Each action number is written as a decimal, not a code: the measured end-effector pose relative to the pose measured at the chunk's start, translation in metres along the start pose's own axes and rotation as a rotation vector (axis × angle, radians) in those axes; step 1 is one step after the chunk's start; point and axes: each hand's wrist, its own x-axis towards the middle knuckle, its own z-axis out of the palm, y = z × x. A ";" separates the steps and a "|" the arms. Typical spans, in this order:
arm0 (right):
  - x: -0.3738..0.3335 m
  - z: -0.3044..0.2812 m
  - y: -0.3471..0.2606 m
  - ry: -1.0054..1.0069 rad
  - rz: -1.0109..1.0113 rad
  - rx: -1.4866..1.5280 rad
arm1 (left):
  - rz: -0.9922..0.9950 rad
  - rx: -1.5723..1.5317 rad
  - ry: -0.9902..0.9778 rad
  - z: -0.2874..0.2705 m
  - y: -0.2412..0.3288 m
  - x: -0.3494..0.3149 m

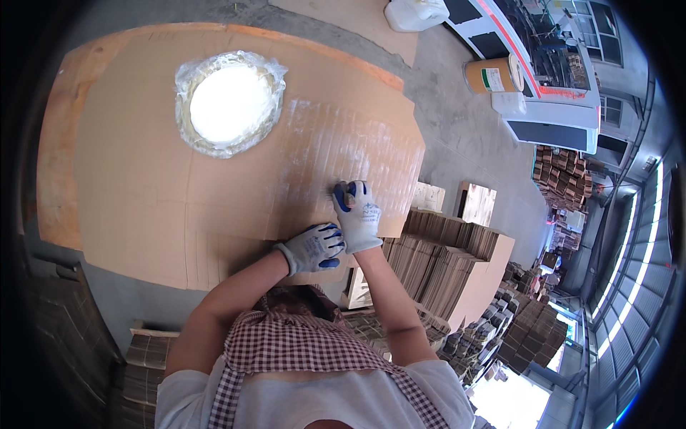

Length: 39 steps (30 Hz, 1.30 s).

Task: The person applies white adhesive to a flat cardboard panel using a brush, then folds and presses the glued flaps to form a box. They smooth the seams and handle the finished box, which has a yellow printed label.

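Note:
A brown cardboard sheet with whitish, wet-looking streaks lies on the right part of the table. At its near edge, my left hand, in a grey-white glove with blue fingertips, has its fingers bent and closed on the rim. Just beside it, over the sheet's surface, my right hand wears the same kind of glove. Its fingers are curled round a small brownish thing whose kind I cannot make out. Farther left stands a round basin lined with clear plastic, its inside glaring bright white.
Plain cardboard covers the wooden tabletop. Bundled cardboard stacks stand close to my right arm. Beyond the table are a white plastic jug, a brown drum and a large white machine.

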 end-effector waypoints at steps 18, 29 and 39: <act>-0.061 0.006 0.002 0.060 0.115 0.333 | 0.063 -0.016 -0.134 -0.032 -0.003 -0.028; -0.067 0.012 -0.002 0.104 0.075 0.106 | 0.031 -0.058 -0.129 -0.031 -0.005 -0.029; -0.057 0.004 0.017 0.160 0.104 -0.035 | 0.054 -0.086 -0.057 -0.029 -0.006 -0.029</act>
